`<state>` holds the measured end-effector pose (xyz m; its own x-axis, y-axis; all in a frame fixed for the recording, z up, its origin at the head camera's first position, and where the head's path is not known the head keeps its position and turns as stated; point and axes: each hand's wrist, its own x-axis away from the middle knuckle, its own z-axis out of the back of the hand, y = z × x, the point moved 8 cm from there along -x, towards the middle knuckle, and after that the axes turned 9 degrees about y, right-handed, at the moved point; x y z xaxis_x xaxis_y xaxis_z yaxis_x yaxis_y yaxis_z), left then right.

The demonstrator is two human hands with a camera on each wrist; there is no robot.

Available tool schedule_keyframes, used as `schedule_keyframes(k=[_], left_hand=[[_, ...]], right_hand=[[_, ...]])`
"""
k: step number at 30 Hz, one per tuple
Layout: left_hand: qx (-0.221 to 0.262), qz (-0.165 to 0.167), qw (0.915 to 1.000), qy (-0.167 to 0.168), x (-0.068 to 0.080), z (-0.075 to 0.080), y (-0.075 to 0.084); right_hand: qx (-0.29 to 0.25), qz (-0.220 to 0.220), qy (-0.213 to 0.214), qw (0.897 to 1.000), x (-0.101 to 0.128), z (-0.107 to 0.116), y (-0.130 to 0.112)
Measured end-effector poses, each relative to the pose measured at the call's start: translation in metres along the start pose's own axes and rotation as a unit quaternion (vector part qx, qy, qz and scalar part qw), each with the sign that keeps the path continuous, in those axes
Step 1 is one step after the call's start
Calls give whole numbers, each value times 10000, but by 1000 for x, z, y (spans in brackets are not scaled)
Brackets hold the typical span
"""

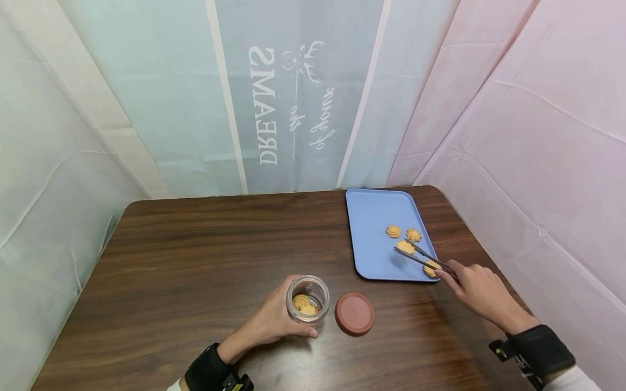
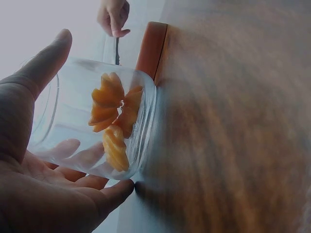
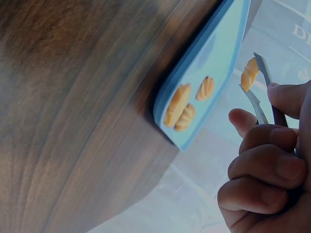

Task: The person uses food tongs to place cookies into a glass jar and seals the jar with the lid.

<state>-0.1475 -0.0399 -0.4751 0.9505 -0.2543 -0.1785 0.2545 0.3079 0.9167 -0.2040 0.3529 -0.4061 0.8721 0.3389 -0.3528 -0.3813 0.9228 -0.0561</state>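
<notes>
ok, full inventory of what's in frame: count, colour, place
table: one, dark brown wood, fills the foreground
tray: one, light blue, far right of the table
cookies on tray: three lying there, orange, right half of the tray
cookie in tongs: one, orange, between the tips above the tray
tongs: one pair, metal
jar: one, clear glass, open, near centre, orange cookies inside
lid: one, reddish brown, right of the jar
backdrop sheets: pale blue and pink, behind the table
left hand: grips the jar
right hand: holds the tongs

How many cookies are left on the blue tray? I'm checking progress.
4: two at the back, one between the tongs' tips, one at the near edge. More sit in the jar.
</notes>
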Motion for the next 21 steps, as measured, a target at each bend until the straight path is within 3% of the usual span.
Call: schedule_keyframes(k=[21], left_hand=[[34, 7, 10000, -7, -1, 1, -1]], right_hand=[[-97, 429, 249, 9987, -11, 18, -31]])
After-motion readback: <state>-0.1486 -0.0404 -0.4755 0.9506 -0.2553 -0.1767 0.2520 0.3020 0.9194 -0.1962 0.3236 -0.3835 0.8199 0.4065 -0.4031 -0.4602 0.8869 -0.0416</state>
